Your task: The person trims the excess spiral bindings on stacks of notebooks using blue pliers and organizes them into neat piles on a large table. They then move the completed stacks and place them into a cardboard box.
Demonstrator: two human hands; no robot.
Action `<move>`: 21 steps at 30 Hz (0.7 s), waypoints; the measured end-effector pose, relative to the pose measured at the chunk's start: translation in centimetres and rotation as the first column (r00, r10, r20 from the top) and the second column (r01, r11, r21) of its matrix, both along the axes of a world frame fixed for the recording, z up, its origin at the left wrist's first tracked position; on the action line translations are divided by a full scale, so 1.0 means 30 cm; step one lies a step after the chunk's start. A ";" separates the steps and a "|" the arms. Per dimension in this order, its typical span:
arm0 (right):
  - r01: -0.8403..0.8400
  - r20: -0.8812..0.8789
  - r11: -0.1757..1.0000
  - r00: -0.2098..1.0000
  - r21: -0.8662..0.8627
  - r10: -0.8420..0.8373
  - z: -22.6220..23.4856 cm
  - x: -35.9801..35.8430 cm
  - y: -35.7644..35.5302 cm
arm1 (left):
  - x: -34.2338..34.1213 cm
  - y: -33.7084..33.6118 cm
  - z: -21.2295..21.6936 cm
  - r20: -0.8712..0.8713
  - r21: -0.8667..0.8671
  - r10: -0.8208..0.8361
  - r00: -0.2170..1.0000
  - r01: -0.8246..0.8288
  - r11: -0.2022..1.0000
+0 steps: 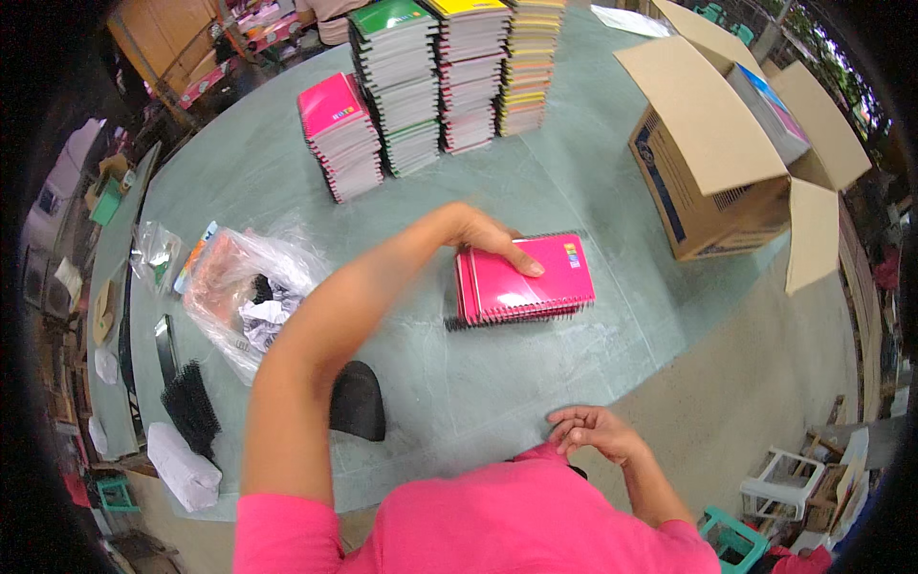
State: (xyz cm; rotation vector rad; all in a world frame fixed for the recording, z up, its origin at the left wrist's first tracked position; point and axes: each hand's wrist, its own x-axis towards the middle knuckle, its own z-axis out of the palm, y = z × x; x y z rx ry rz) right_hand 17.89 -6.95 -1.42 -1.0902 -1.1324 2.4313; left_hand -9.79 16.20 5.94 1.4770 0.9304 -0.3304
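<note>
A small stack of pink spiral-bound notebooks [559, 277] lies on the green-grey table, its black coil bindings along the near and far sides. My left hand [497, 244] grips this stack at its far left part. The thumb lies flat on the top cover, while the other fingers are hidden behind the far edge. Close to my body, by the table's near edge, my right hand [598, 433] hovers with loosely bent fingers somewhat apart and nothing visible in it. Farther off stand a shorter pile of pink notebooks [339, 134] and a tall pile with a green cover [397, 86].
Yellow-topped notebook piles [473, 77] stand at the back. An open cardboard box [693, 182] with notebooks inside is at the right. Left of my forearm lie a clear plastic bag [229, 287], black binding coils [191, 407] and a dark rounded object [359, 402]. Stools stand lower right.
</note>
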 end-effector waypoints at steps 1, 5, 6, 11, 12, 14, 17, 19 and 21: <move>0.069 0.055 0.997 0.996 0.031 -0.071 -0.007 0.001 -0.040 | -0.003 -0.033 -0.028 0.038 -0.039 0.039 0.999 -0.038 0.999; 0.527 0.110 0.850 0.846 -0.010 -0.523 0.042 -0.005 -0.146 | 0.118 -0.270 0.043 0.202 0.017 0.157 0.967 -0.164 0.986; 0.671 0.163 0.733 0.715 0.111 -0.680 0.053 -0.030 -0.155 | 0.159 -0.313 -0.012 0.216 0.114 0.171 0.961 -0.199 0.973; 0.950 -0.072 0.314 0.312 -0.009 -0.947 0.070 -0.057 -0.163 | 0.384 -0.549 -0.163 0.200 0.400 0.054 0.978 -0.131 0.907; 0.956 -0.142 0.288 0.278 -0.053 -0.950 0.068 -0.038 -0.181 | 0.416 -0.597 -0.157 0.160 0.449 0.030 0.987 -0.100 0.888; 0.956 -0.292 0.256 0.208 -0.140 -0.933 0.039 0.007 -0.194 | 0.453 -0.659 -0.142 0.219 0.349 0.138 0.966 -0.210 0.913; 0.978 -0.272 0.198 0.174 -0.060 -0.946 0.015 0.072 -0.193 | 0.518 -0.704 -0.195 0.428 0.209 0.307 0.850 -0.424 0.881; 0.984 -0.322 0.173 0.177 0.044 -0.930 0.093 0.067 -0.171 | 0.521 -0.673 -0.168 0.609 0.256 0.197 0.768 -0.425 0.868; 0.954 -0.481 0.091 0.225 0.287 -0.847 0.179 0.051 -0.148 | 0.521 -0.629 -0.109 0.789 0.289 0.071 0.610 -0.471 0.834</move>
